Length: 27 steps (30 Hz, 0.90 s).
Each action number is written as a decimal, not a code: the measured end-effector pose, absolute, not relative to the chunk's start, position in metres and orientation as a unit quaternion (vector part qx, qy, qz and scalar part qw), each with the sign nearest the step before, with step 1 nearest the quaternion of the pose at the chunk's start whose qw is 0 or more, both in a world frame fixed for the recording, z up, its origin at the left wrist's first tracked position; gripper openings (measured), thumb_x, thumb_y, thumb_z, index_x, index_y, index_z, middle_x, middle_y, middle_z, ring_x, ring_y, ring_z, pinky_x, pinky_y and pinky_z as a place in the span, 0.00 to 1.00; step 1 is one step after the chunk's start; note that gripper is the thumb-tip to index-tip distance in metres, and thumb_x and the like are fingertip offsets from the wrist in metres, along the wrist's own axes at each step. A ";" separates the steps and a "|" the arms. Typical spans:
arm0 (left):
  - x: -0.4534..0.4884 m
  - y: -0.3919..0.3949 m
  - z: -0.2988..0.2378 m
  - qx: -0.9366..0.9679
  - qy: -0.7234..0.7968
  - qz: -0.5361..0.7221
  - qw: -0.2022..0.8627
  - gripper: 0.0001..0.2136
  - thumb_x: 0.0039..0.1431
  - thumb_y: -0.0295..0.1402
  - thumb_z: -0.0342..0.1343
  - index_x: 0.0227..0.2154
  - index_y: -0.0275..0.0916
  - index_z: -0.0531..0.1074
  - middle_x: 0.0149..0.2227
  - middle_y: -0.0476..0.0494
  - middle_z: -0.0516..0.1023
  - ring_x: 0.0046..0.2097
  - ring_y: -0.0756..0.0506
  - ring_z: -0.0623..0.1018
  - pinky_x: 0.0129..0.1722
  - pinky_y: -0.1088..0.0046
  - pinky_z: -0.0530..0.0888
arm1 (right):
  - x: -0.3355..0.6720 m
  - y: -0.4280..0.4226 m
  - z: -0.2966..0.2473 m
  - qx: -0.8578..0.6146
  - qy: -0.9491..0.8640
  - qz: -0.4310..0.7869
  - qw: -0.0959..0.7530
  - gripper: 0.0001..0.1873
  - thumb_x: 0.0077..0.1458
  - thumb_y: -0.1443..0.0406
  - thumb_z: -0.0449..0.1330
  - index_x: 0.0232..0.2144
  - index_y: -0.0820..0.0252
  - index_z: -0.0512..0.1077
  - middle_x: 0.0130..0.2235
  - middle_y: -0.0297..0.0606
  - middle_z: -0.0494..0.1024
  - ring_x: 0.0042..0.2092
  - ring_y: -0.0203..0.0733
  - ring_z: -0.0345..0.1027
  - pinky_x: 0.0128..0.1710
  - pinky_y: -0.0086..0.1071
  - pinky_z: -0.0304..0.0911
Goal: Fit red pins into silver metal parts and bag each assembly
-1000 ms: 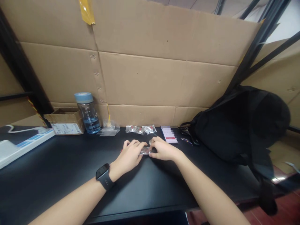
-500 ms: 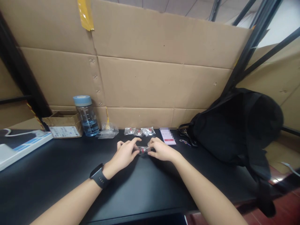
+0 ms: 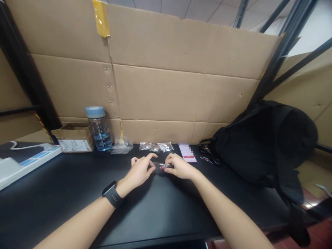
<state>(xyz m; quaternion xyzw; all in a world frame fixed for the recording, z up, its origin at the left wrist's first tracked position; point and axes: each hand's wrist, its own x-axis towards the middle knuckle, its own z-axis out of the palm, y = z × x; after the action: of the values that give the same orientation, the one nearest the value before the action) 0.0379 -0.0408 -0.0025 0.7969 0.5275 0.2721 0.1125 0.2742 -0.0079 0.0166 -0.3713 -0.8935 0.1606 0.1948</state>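
Note:
A small clear plastic packet (image 3: 160, 168) with a red and silvery item inside is stretched between my two hands, just above the black table (image 3: 155, 214). The fingertips of my left hand (image 3: 141, 169) pinch its left end, with the index finger raised. My right hand (image 3: 178, 166) grips the other end between thumb and fingers. The exact kind of item inside is too small to tell. Behind my hands lie similar clear packets (image 3: 155, 147) with red and silver contents, side by side in a row.
Left of the packets are an empty-looking clear bag (image 3: 121, 147), a water bottle (image 3: 99, 131), an open cardboard box (image 3: 74, 138) and a white power strip (image 3: 31, 164). To the right lie a pixelated phone-like card (image 3: 188, 154), a keychain (image 3: 206, 159) and a black backpack (image 3: 261, 145). Cardboard (image 3: 160, 93) walls the back.
The view has shifted slightly, so everything sits a little further right. Both hands keep hold of the packet, whose red content now shows nearer my right fingers.

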 end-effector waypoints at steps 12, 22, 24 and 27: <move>0.035 -0.039 0.012 0.770 0.543 0.300 0.150 0.20 0.61 0.32 0.55 0.55 0.51 0.63 0.36 0.56 0.83 0.43 0.45 0.79 0.52 0.61 0.57 | 0.273 0.006 0.008 -0.395 -0.844 0.203 0.300 0.03 0.57 0.64 0.66 0.31 0.57 0.80 0.43 0.39 0.75 0.47 0.45 0.70 0.53 0.40 0.62; -0.017 -0.017 0.021 0.785 0.574 0.233 0.021 0.06 0.60 0.33 0.54 0.38 0.46 0.75 0.42 0.48 0.82 0.49 0.39 0.77 0.50 0.59 0.62 | 0.263 0.063 0.023 -0.576 -0.774 0.034 0.261 0.08 0.60 0.62 0.63 0.36 0.59 0.81 0.46 0.44 0.78 0.52 0.47 0.69 0.55 0.36 0.60; -0.026 -0.015 0.023 0.792 0.574 0.209 0.019 0.06 0.59 0.33 0.55 0.34 0.46 0.77 0.40 0.47 0.83 0.47 0.39 0.78 0.47 0.62 0.65 | 0.256 0.076 0.024 -0.585 -0.775 0.035 0.238 0.07 0.59 0.62 0.64 0.32 0.58 0.81 0.42 0.42 0.80 0.48 0.47 0.71 0.52 0.35 0.61; -0.029 -0.013 0.023 0.796 0.571 0.201 0.018 0.07 0.59 0.34 0.55 0.31 0.45 0.79 0.38 0.45 0.83 0.44 0.40 0.79 0.44 0.66 0.68 | 0.248 0.085 0.020 -0.613 -0.759 0.018 0.218 0.07 0.56 0.62 0.65 0.29 0.59 0.80 0.44 0.47 0.78 0.49 0.52 0.69 0.50 0.39 0.60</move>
<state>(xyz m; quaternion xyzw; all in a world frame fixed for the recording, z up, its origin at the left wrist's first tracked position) -0.0288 -0.0134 0.0229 0.7957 0.5711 0.2011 0.0184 0.2476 0.0846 0.0197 -0.6129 -0.7593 0.0182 0.2180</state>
